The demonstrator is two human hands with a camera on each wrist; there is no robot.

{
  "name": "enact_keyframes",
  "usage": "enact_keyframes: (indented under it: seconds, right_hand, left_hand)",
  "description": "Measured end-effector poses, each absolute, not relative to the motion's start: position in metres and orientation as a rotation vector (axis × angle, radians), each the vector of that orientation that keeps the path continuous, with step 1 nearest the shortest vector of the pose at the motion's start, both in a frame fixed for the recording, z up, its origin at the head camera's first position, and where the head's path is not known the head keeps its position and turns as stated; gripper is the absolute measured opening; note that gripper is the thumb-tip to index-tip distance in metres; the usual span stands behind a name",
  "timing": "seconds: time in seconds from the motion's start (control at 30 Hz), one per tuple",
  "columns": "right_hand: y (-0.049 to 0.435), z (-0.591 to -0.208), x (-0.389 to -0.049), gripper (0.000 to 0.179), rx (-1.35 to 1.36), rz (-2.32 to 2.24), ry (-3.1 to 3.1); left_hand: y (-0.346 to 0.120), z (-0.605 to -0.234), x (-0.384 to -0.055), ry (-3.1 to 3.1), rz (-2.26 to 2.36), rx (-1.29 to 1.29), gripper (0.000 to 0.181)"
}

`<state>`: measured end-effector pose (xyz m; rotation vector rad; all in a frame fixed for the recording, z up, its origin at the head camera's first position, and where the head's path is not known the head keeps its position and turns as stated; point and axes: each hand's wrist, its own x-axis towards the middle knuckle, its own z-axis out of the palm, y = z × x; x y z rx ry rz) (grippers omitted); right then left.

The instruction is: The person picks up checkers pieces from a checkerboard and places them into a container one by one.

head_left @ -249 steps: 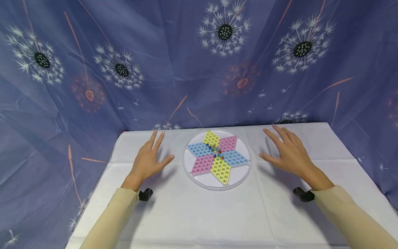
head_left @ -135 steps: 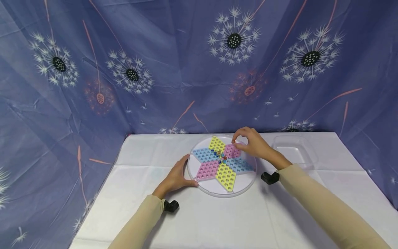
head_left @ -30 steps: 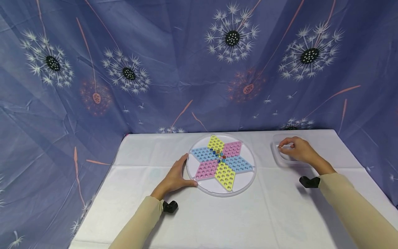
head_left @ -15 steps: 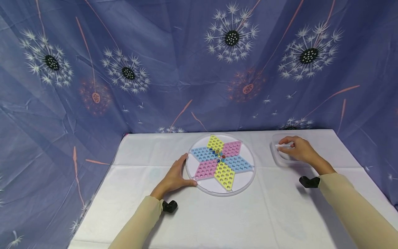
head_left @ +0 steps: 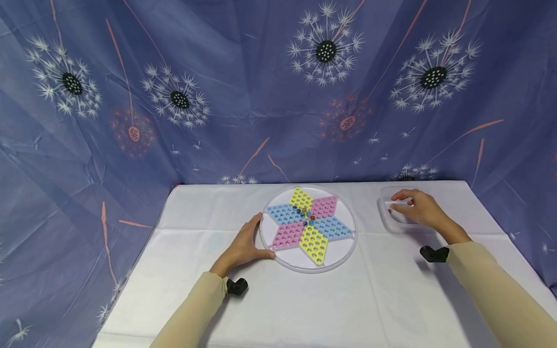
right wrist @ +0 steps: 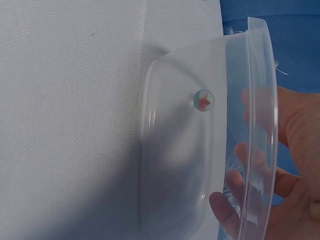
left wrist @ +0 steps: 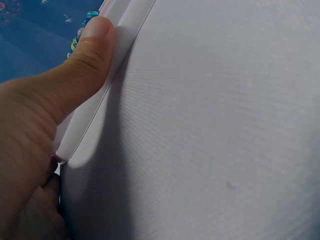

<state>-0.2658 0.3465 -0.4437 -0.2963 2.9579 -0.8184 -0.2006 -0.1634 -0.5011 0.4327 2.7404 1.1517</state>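
Observation:
A round white Chinese checkers board (head_left: pixel 339 247) with a yellow, pink and blue star lies on the table. Several glass marbles (head_left: pixel 312 218) sit at its centre. My left hand (head_left: pixel 241 245) holds the board's left side. In the left wrist view its thumb (left wrist: pixel 95 55) presses on the rim. To the right, my right hand (head_left: pixel 419 209) hovers over a clear plastic container (right wrist: pixel 262 65), thumb and fingers apart with nothing between them. A single clear marble with a red-orange swirl (right wrist: pixel 204 101) lies on the container's floor below the fingers.
A white cloth (head_left: pixel 304 309) covers the table. Right behind its far edge hangs a blue curtain (head_left: pixel 243 106) with dandelion prints, which also closes off the left and right sides.
The right hand took an orange-red marble from the board, carried it right to the container and let it go inside. Its fingers have parted. The left hand came to the board's rim and stays there.

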Motion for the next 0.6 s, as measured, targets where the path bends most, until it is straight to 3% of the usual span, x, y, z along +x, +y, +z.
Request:
enact_keyframes:
  seconds: [0.6]
  right_hand:
    - [0.347,-0.429,-0.267,0.039,-0.343,-0.817,2.996]
  left_hand:
    - [-0.163,-0.501,-0.201,2.744,1.154,0.437,0.127]
